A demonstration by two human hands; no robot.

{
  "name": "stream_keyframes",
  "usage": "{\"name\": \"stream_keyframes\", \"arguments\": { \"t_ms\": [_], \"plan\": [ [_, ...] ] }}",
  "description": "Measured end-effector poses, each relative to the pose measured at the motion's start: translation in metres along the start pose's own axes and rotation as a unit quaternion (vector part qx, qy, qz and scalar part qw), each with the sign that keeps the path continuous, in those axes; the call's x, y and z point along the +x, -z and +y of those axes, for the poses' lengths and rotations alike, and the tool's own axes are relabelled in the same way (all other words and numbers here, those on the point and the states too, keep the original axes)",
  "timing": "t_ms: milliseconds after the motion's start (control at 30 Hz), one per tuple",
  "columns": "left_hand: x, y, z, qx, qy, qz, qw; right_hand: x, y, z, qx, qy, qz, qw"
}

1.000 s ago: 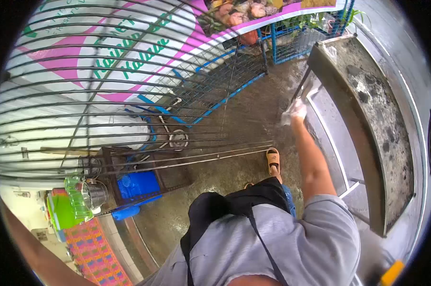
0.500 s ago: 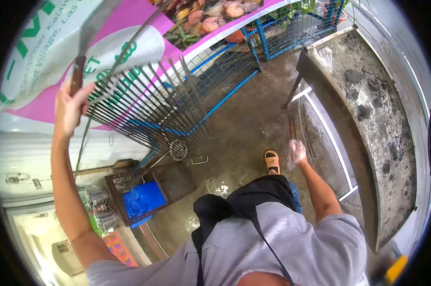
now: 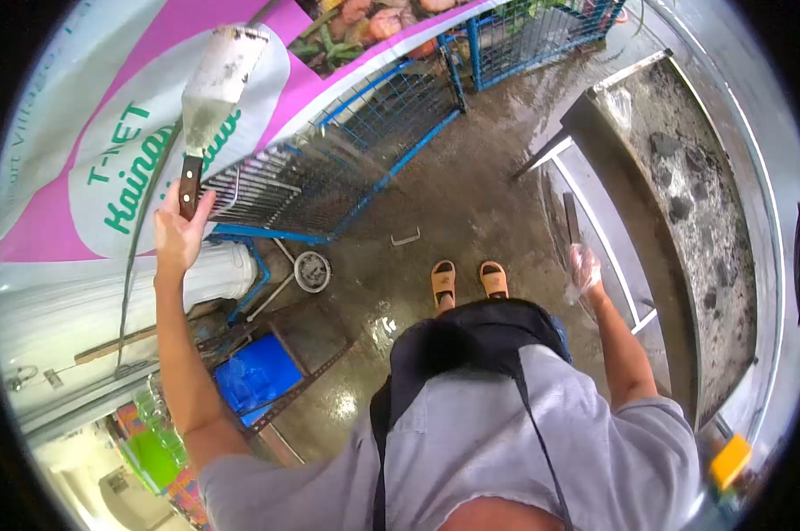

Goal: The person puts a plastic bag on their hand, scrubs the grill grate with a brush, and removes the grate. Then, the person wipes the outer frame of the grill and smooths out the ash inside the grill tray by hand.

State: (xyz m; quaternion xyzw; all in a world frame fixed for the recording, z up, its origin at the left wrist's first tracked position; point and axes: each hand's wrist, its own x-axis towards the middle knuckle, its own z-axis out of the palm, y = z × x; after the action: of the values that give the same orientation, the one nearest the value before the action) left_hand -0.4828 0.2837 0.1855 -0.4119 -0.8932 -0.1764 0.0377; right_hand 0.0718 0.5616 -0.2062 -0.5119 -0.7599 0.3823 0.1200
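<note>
Step in hand: apparently holding and steadying tools; the wide metal spatula with a brown riveted handle (image 3: 205, 121) is raised well left of the long grey metal trough of ash and charcoal (image 3: 645, 208).
Next move: seems to call for a steady left grip, as the dark-barred metal grate (image 3: 267, 181), also left of the trough, overlaps the raised hand.
Left hand (image 3: 181, 232): grips the spatula handle, arm stretched forward; cannot tell whether it also holds the grate.
Right hand (image 3: 584, 273): plastic-covered, lowered just left of the trough, elbow slightly bent, gripping 1 narrow dark strip (image 3: 571, 215).
</note>
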Motion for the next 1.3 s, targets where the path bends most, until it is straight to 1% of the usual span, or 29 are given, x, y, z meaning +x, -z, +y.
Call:
{"name": "stream_keyframes", "arguments": {
  "t_ms": [33,100,133,167,200,233,300,333,367,400,433,500,567,600,633,700,733,767,833,867,900,967,1000,1067,1100,1133,1200,1233,1300],
  "plan": [
    [0.0,-0.009,-0.009,-0.008,0.004,-0.011,1.0,-0.004,0.0,-0.007,-0.014,-0.012,0.005,1.0],
    [0.012,-0.027,-0.022,-0.013,-0.009,0.042,0.999,-0.014,-0.003,-0.019,-0.033,-0.026,0.014,0.999],
    [0.021,-0.035,-0.031,-0.005,-0.02,0.048,0.999,-0.019,-0.007,-0.023,-0.026,-0.022,0.013,0.999],
    [0.029,-0.046,-0.034,-0.001,-0.025,0.079,0.997,-0.024,-0.009,-0.028,-0.018,-0.019,0.014,1.0],
    [0.038,-0.054,-0.035,-0.011,-0.031,0.091,0.995,-0.029,-0.01,-0.031,0.017,-0.035,-0.01,0.999],
    [0.047,-0.063,-0.036,-0.02,-0.036,0.101,0.994,-0.032,-0.014,-0.03,0.015,-0.04,-0.006,0.999],
    [0.061,-0.079,-0.041,-0.04,-0.001,0.094,0.995,-0.041,-0.021,-0.031,-0.013,0.028,0.038,0.999],
    [0.066,-0.087,-0.044,-0.029,0.014,0.087,0.996,-0.047,-0.022,-0.03,-0.012,0.023,0.041,0.999],
    [0.071,-0.09,-0.045,-0.036,0.029,0.058,0.997,-0.054,-0.023,-0.03,-0.006,0.002,0.043,0.999],
    [0.073,-0.098,-0.05,-0.022,0.018,0.063,0.998,-0.057,-0.022,-0.033,0.002,-0.017,0.048,0.999],
    [0.076,-0.104,-0.053,-0.008,0.007,0.073,0.997,-0.059,-0.018,-0.039,0.007,-0.015,0.057,0.998],
    [0.085,-0.105,-0.054,-0.004,0.026,0.057,0.998,-0.074,-0.009,-0.05,-0.036,-0.042,0.049,0.997],
    [0.089,-0.109,-0.062,-0.026,0.007,0.088,0.996,-0.085,-0.006,-0.048,-0.033,-0.059,0.073,0.995],
    [0.09,-0.11,-0.065,-0.011,-0.012,0.109,0.994,-0.091,0.0,-0.069,0.03,-0.082,0.082,0.993],
    [0.092,-0.109,-0.068,-0.011,-0.02,0.113,0.993,-0.095,0.002,-0.071,0.035,-0.082,0.089,0.992],
    [0.095,-0.107,-0.077,0.03,-0.018,0.087,0.996,-0.103,0.004,-0.066,0.032,-0.065,0.104,0.992],
    [0.095,-0.105,-0.081,0.085,-0.052,0.087,0.991,-0.106,0.004,-0.065,0.04,-0.082,0.094,0.991],
    [0.096,-0.104,-0.085,0.13,-0.055,0.06,0.988,-0.108,0.003,-0.064,0.043,-0.079,0.097,0.991],
    [0.096,-0.102,-0.091,0.097,-0.213,0.102,0.967,-0.111,-0.001,-0.065,0.038,-0.057,0.109,0.992],
    [0.096,-0.1,-0.094,0.1,-0.232,0.08,0.964,-0.115,-0.004,-0.065,0.055,-0.075,0.111,0.989],
    [0.096,-0.094,-0.096,0.104,-0.251,0.038,0.961,-0.116,-0.008,-0.066,0.06,-0.072,0.112,0.989],
    [0.094,-0.086,-0.095,0.128,-0.268,0.008,0.955,-0.119,-0.012,-0.058,0.045,-0.089,0.105,0.989],
    [0.095,-0.084,-0.1,0.13,-0.269,0.01,0.954,-0.121,-0.014,-0.056,0.025,-0.082,0.109,0.99],
    [0.101,-0.086,-0.117,0.182,-0.281,-0.021,0.942,-0.123,-0.017,-0.053,0.015,-0.074,0.115,0.99],
    [0.105,-0.085,-0.121,0.182,-0.284,-0.02,0.941,-0.123,-0.017,-0.055,0.003,-0.069,0.12,0.99],
    [0.109,-0.084,-0.125,0.182,-0.27,-0.033,0.945,-0.124,-0.018,-0.058,0.004,-0.07,0.123,0.99],
    [0.115,-0.083,-0.13,0.177,-0.242,-0.058,0.952,-0.125,-0.017,-0.064,0.07,-0.087,0.11,0.988],
    [0.121,-0.085,-0.138,0.177,-0.243,-0.057,0.952,-0.125,-0.02,-0.062,0.07,-0.087,0.112,0.987],
    [0.133,-0.09,-0.151,0.175,-0.233,-0.073,0.954,-0.123,-0.023,-0.064,0.102,-0.066,0.137,0.983]
  ]
}}
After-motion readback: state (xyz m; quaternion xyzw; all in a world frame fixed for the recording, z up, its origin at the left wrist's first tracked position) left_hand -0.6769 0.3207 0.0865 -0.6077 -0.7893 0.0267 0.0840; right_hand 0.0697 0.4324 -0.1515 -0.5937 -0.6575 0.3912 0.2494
